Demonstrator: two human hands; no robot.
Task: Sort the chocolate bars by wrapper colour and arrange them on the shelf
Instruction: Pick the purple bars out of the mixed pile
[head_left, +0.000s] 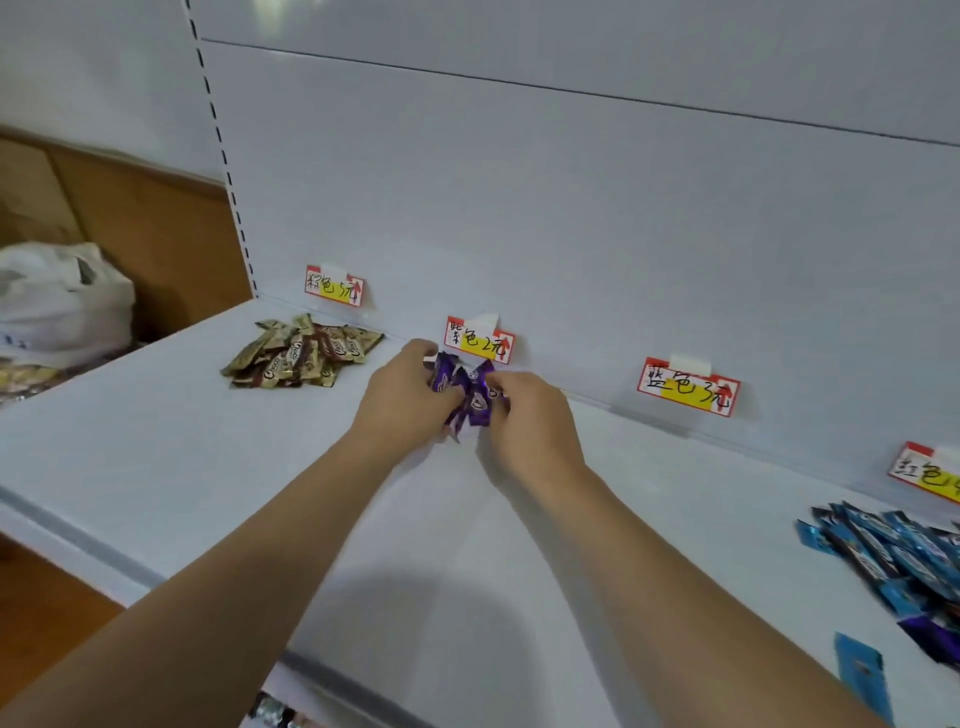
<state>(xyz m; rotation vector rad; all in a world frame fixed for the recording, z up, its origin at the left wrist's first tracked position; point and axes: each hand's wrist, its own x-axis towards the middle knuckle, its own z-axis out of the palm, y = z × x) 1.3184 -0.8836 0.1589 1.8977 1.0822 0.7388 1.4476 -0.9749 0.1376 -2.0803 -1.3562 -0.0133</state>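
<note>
As sorting proceeds, both hands, left (402, 402) and right (524, 415), clutch purple bars (467, 395). They sit below the purple tag (479, 340), matching colour.

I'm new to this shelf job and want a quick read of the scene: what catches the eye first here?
Both hands, left hand and right hand, meet mid-shelf, their grip closed on a bunch of purple bars just below the purple price tag. A brown-and-gold pile lies at back left, and a blue pile at the right edge.
</note>
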